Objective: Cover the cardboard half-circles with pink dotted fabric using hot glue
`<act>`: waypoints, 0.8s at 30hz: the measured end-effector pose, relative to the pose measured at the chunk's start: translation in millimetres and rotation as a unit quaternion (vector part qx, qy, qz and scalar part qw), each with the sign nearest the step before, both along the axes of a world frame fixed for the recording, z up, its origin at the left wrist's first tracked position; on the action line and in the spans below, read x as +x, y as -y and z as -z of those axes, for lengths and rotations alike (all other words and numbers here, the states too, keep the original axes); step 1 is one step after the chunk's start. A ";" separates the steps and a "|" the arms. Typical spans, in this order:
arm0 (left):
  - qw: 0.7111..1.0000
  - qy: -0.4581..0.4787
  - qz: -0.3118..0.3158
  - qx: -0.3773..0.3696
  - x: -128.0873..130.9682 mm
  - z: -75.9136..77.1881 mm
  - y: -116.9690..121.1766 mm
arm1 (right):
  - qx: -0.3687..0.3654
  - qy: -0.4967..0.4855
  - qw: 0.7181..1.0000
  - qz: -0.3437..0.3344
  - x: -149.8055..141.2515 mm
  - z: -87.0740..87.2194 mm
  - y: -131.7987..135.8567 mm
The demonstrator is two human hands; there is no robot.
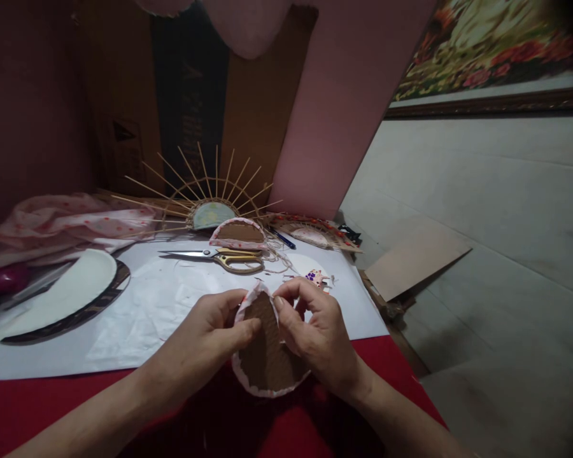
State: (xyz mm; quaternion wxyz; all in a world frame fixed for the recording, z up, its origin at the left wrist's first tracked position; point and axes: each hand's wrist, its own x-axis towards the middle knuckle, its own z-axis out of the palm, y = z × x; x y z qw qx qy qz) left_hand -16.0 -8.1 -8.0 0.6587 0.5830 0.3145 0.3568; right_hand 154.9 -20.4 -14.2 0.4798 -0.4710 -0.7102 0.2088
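Between my hands is a half-round piece of brown cardboard [267, 362], its edge wrapped in pale pink dotted fabric. My left hand [214, 327] grips its left side, the thumb lying flat on the cardboard and the fingers behind. At the upper right edge, my right hand [312, 327] pinches the fabric rim between thumb and fingers. Just beyond lie gold-handled scissors [239, 259], closed, blades to the left. Behind them rests a second fabric-edged cardboard half-round [241, 234].
A woven fan-like frame [214, 215] with radiating sticks stands at the back. Dotted fabric [76, 222] is heaped at left, near a white curved piece [76, 296]. A pen [282, 238] and another woven piece [310, 235] lie back right. White sheeting covers the red-clothed table [382, 362].
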 end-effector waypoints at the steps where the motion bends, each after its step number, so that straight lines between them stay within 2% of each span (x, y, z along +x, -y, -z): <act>1: 1.000 0.002 0.000 -0.001 0.1 -0.2 -0.2 | -0.014 -0.013 1.000 -0.004 0.3 -0.6 -0.5; 5: 1.000 -0.012 -0.009 -0.001 0.7 -0.7 -2.2 | -0.050 -0.054 0.997 -0.021 2.1 -2.9 -1.8; 7: 1.000 -0.019 -0.017 0.004 0.8 -0.9 -2.9 | -0.018 -0.027 0.999 -0.012 2.1 -2.8 -0.4; 11: 0.999 -0.037 -0.039 0.011 0.1 -1.6 -2.6 | 0.092 0.086 0.992 0.032 -3.0 0.4 4.7; 13: 0.998 -0.037 -0.042 0.009 -0.1 -2.6 -2.3 | 0.111 0.103 0.988 0.037 -3.8 0.8 4.5; 16: 0.999 -0.021 -0.041 -0.015 -0.4 -5.1 -2.4 | 0.090 0.045 0.992 0.070 9.5 -3.7 -4.8; 19: 0.997 -0.009 -0.055 -0.050 -1.7 -6.9 -3.0 | 0.059 -0.023 0.983 0.170 43.7 -11.6 -22.8; 21: 0.995 -0.006 -0.074 -0.067 -2.9 -7.0 -3.8 | 0.019 0.042 0.979 0.196 69.7 -15.6 -33.2; 24: 0.992 -0.002 -0.095 -0.078 -4.2 -7.5 -4.9 | -0.037 0.225 0.957 0.180 93.4 -16.5 -36.6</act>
